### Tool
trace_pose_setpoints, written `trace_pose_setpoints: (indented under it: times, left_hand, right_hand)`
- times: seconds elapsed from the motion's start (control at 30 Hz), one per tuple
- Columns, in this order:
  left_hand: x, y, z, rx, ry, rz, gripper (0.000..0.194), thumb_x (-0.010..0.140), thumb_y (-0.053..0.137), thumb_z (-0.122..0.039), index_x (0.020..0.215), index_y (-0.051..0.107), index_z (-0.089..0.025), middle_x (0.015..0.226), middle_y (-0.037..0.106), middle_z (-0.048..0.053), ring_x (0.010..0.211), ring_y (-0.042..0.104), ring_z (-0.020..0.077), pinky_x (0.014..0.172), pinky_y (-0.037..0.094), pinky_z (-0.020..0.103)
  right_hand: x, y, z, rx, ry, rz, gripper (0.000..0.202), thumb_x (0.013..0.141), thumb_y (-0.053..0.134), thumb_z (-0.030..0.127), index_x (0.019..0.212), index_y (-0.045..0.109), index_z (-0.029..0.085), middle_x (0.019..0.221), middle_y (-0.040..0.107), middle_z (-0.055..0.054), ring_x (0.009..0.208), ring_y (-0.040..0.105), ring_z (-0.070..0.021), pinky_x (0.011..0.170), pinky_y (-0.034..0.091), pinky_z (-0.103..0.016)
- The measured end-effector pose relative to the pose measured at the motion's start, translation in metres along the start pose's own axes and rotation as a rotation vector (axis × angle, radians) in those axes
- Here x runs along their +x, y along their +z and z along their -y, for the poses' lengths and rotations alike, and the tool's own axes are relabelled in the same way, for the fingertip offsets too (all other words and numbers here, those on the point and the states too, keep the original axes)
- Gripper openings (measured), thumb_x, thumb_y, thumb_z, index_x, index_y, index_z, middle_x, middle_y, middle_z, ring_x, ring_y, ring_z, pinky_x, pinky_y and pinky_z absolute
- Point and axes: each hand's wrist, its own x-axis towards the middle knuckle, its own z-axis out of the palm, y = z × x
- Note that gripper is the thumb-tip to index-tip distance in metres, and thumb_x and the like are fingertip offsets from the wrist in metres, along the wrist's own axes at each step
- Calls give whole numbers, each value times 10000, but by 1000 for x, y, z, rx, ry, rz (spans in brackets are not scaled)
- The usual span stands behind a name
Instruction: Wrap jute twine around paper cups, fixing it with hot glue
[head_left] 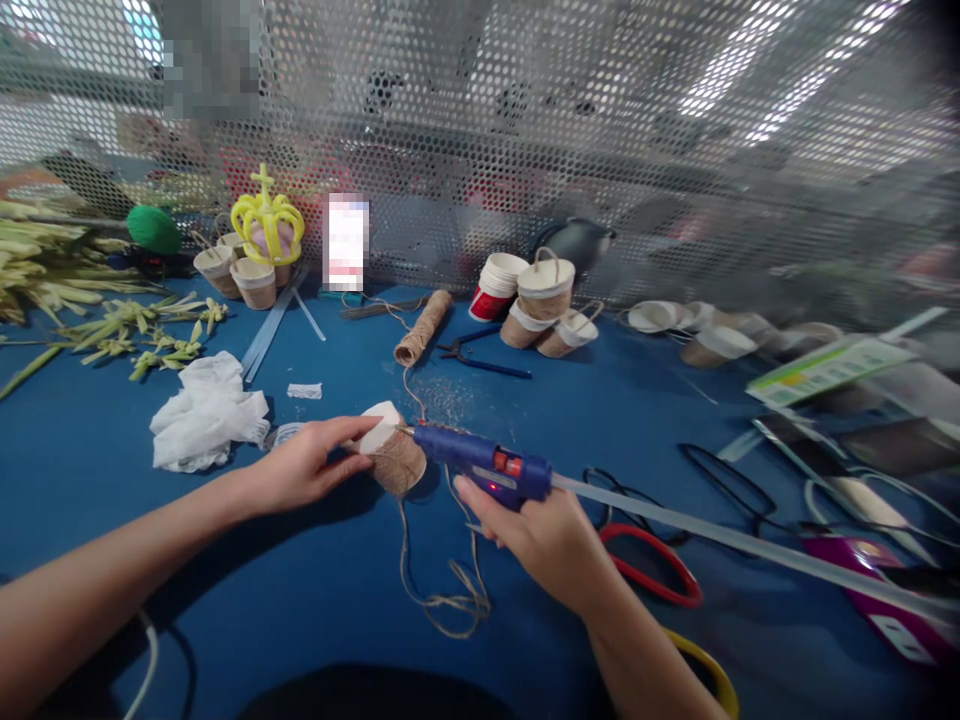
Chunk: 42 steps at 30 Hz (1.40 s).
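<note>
Between thumb and fingers, my left hand (307, 465) holds a small paper cup (397, 462) wrapped in brown twine, tipped on its side with its white end toward me. My right hand (544, 530) grips a blue hot glue gun (484, 462), whose red light is lit. The gun's metal tip is at the cup, near the border of the twine and the white end; whether it touches I cannot tell. A long clear glue stick (675, 527) runs out of the gun's back. Loose twine (457, 605) trails below the cup toward me.
Behind the cup lie a twine roll (424, 328) and blue-handled pliers (487, 362). Twine-covered cups (546, 285) stand at the back near a perforated metal screen (450, 120). Crumpled white tissue (206, 415) is at left. Red-handled scissors (652, 570) and cables lie at right.
</note>
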Motion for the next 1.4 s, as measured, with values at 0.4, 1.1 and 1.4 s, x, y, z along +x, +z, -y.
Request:
trace_pose_setpoints:
  times: [0.4,1.1,1.4]
  left_hand:
    - [1,0,0,7,27,-1,326,851,437,-242,1162,465,-149,1110,600,110,956,585,187,802,474,310]
    - [0,3,3,15,0,-45,352,839,443,-251,1169,468,-129,1085,614,120,963,584,208,830,464,334]
    - [0,3,4,5,-12,-38,360,836,452,-255,1180,460,-147,1117,599,126,983,578,210,848,461,350]
  right_hand:
    - [7,2,2,113,59,-50,268,786,440,249,800,702,198,497,595,-7,483,557,-134,510,466,-266]
    - [-2,17,24,4,84,-187,217,781,510,319,785,682,187,734,678,-83,782,631,-242,703,502,-386]
    - [-5,8,2,80,32,-64,304,776,420,192,887,699,241,586,645,-38,683,624,-201,661,487,-352]
